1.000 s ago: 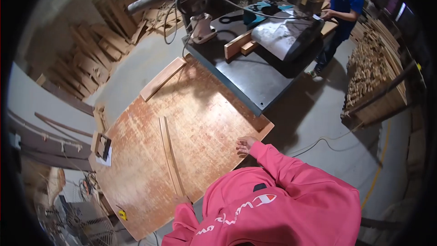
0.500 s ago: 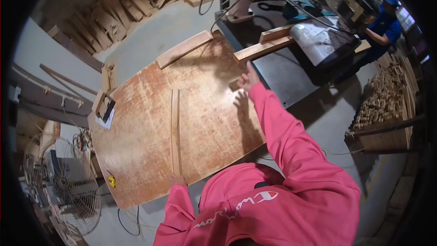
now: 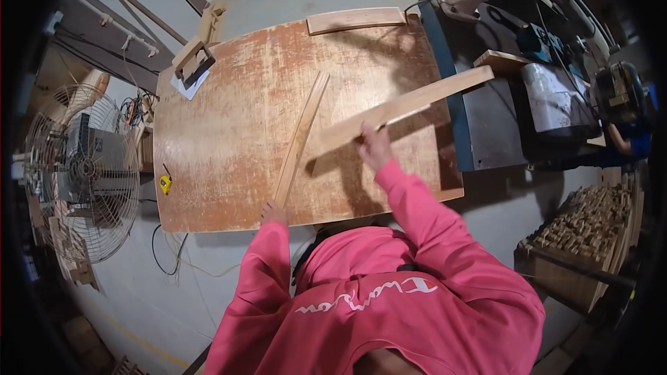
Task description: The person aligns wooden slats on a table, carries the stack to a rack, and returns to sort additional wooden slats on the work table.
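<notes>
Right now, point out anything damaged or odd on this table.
The tabletop looks worn: its reddish-brown finish is patchy, with pale scuffs. No obvious damage shows on the wood at the left hand or the board in the right hand.

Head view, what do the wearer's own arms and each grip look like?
The left sleeve and right sleeve are long, pink and loosely creased, with no lettering visible on either. Both narrow toward the wrists. The left grip and right grip are bare hands, without gloves; finer detail is too small to tell.
</notes>
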Action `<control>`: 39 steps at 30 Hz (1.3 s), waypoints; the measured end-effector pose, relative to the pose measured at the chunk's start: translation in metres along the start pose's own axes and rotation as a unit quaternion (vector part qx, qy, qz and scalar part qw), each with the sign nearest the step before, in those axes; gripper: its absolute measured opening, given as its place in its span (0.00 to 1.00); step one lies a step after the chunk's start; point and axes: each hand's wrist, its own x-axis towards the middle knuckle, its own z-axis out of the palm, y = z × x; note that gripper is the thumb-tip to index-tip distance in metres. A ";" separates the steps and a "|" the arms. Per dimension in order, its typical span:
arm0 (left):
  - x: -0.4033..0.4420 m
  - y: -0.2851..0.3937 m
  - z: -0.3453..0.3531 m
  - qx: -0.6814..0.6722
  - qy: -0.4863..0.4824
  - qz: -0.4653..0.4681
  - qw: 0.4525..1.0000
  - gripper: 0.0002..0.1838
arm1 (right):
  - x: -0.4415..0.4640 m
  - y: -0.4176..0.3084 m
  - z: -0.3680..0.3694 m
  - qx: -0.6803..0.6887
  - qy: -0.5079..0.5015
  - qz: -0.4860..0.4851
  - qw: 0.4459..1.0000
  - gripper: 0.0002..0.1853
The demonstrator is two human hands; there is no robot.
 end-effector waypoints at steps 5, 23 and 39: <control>0.002 -0.008 0.013 0.042 0.031 0.025 0.998 0.28 | -0.079 0.062 -0.039 0.013 -0.129 0.225 0.966 0.29; -0.039 0.033 -0.034 -0.183 -0.113 0.050 0.975 0.29 | -0.091 0.137 -0.086 -0.377 -0.095 0.232 0.891 0.18; -0.052 0.067 -0.053 -0.153 0.095 0.062 0.982 0.39 | -0.063 0.079 -0.036 -0.687 -0.230 0.358 0.589 0.10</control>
